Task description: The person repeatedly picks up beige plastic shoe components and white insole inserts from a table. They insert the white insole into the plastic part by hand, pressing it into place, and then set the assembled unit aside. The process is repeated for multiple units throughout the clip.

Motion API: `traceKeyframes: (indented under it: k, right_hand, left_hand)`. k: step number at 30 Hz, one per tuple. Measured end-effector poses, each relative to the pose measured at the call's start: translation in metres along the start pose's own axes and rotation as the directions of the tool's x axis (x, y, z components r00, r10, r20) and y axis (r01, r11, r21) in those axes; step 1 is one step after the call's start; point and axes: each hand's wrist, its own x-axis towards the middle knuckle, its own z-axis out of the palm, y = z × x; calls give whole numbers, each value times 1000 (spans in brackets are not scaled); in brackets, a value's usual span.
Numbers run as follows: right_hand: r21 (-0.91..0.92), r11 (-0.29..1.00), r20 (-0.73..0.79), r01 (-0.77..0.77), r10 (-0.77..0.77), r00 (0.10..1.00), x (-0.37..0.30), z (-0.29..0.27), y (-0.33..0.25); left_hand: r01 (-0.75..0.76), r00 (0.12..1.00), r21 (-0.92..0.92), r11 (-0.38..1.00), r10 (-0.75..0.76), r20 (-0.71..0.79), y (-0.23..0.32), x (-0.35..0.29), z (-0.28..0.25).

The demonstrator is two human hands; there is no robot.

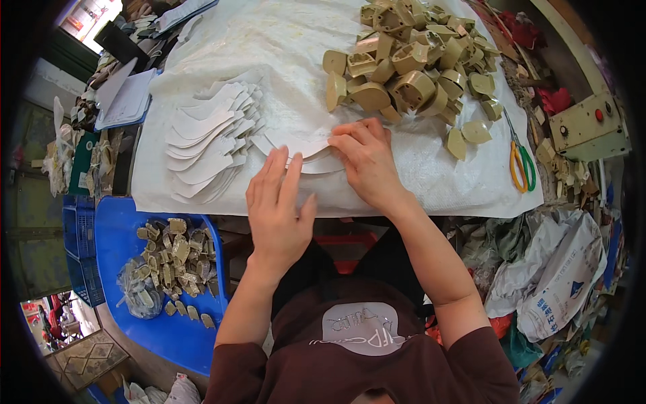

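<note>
white cutouts (313, 143): stack (202, 145) fanned out, apparently few to go. left hand (279, 215) fingers spread, right hand (370, 165) pinching an edge.

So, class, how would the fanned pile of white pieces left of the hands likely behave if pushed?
The white pieces look thin, so each is probably light and bendy. Lying loosely overlapped, they would likely slide over one another rather than shift as a block. Being flattish, they probably won't roll.

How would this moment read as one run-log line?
left hand: open near curved white pieces; right hand: at their right end; at left: fanned white stack; far right: khaki parts
</note>
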Motion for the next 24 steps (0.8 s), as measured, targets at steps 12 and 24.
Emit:
traceKeyframes:
  k: [12, 24]
  right_hand:
    - [76, 990, -347, 123, -90, 933, -18, -52, -5]
    - [-7, 999, -245, -38, 35, 969, -52, -108, 24]
  left_hand:
    - [-15, 995, 324, 946, -16, 94, 27, 1, 4]
    - [459, 751, -845, -274, -388, 534, 57, 3, 13]
